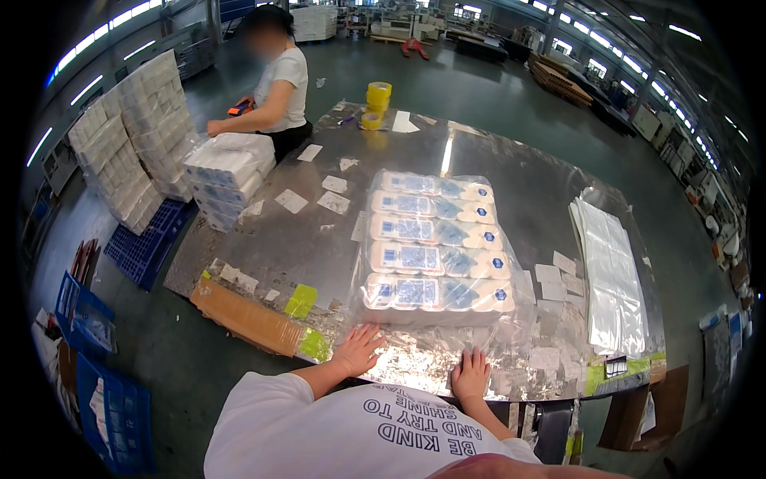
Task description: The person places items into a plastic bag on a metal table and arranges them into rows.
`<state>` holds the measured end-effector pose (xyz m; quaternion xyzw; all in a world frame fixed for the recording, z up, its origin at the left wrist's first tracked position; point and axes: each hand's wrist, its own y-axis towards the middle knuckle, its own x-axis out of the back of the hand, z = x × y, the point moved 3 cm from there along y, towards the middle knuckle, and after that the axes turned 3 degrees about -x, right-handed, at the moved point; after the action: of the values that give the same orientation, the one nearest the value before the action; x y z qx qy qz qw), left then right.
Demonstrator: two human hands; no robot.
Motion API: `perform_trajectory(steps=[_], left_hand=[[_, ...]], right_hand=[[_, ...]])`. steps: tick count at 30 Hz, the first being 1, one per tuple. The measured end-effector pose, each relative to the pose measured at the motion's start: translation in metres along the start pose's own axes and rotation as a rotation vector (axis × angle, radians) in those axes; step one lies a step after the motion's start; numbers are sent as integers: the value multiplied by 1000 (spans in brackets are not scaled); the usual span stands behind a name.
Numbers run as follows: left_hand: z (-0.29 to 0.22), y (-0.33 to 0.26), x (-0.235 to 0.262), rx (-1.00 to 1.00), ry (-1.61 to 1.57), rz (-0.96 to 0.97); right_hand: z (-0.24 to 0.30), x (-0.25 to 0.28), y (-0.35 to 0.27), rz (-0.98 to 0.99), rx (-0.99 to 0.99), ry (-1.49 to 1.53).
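Observation:
A large clear plastic bag (520,307) holds several wrapped packs of paper rolls (439,255), stacked in rows on the metal table. At the bag's near left corner rests my left hand (361,350), fingers spread on the plastic edge and tabletop. My right hand (471,374) lies flat near the table's front edge, just short of the packs, its fingers stretched out. Neither hand grips anything. The bag's film spreads loosely around the packs, mostly to the right and front.
Flat plastic bags (610,275) lie in a pile at the table's right. Yellow tape rolls (378,100) stand at the far edge. A co-worker (279,88) handles a bagged bundle (227,172) at the left, beside tall stacks on a blue pallet (148,243). Cardboard (247,315) covers the front left edge.

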<state>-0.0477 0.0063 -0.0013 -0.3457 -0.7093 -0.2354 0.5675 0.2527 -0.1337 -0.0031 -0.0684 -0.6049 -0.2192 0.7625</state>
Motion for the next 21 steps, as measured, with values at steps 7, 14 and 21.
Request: perform_trajectory(steps=[7, 14, 21], left_hand=[[0, 0, 2, -9, 5, -25], [1, 0, -2, -28, -45, -110], [0, 0, 1, -25, -49, -118]], right_hand=[[1, 2, 1, -1, 0, -4], [3, 5, 1, 0, -13, 3], [1, 3, 2, -38, 10, 11]])
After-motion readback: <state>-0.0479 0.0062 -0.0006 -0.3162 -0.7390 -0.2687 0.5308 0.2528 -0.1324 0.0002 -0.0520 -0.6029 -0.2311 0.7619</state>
